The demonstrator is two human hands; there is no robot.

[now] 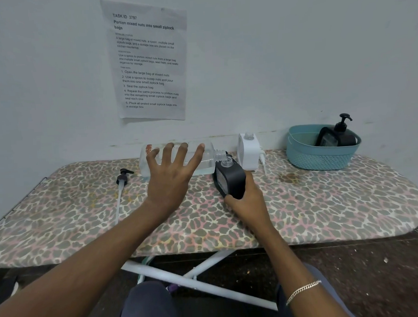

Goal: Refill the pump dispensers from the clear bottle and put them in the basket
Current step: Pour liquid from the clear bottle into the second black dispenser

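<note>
The clear bottle (203, 162) lies on its side at the back of the board, with a little liquid in it. Its open neck points at the mouth of a black dispenser (231, 179) that has no pump. My right hand (247, 202) grips this dispenser low on its body and tilts it toward the bottle. My left hand (172, 174) is over the bottle with its fingers spread straight; I cannot tell whether it touches. A black pump (123, 178) with its long tube lies to the left. A white dispenser (248, 155) stands open behind, with its white pump (263, 161) beside it.
A teal basket (319, 158) stands at the back right and holds a black dispenser (338, 135) with its pump on. Everything rests on a leopard-print ironing board (303, 214) against a wall. A printed sheet (147, 59) hangs on that wall.
</note>
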